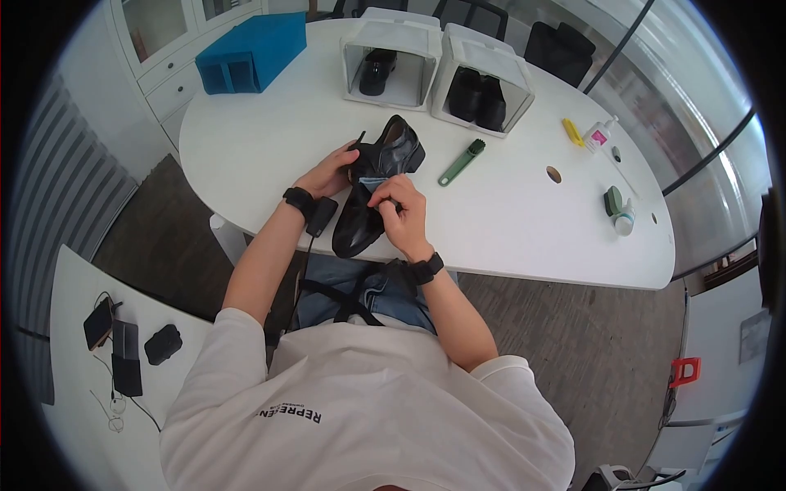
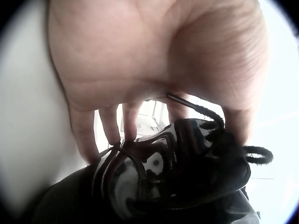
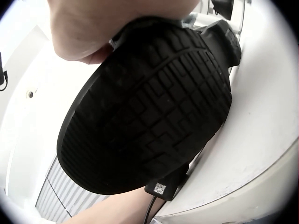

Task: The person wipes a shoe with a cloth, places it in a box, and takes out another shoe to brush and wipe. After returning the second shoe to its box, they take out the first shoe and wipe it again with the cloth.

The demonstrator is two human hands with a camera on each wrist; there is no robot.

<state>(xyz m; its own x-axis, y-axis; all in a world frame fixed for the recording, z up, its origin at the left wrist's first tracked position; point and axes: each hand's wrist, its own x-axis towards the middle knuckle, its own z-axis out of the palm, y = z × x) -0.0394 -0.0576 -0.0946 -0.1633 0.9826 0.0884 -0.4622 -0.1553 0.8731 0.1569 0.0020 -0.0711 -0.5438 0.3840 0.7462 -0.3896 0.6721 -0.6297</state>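
White oval bench [image 1: 508,221], grey floor [image 1: 524,327] below. Black leather lace-up shoe [image 1: 356,225] at the bench's near edge, toe toward the person, patterned sole facing right. Left hand [image 1: 329,170] grips its left side, fingers and thumb bent round it; right hand [image 1: 403,214], fingers curled, pinches a blue-grey cloth [image 1: 372,184] against it. Right of the shoe: green-handled brush with black bristles [image 1: 461,164]; well right, white pump bottle with pink label [image 1: 598,135]. Beyond the shoe: two white open-fronted boxes [image 1: 393,33] [image 1: 483,53] holding black shoes [image 1: 377,74]; beyond-left, blue box [image 1: 270,49].
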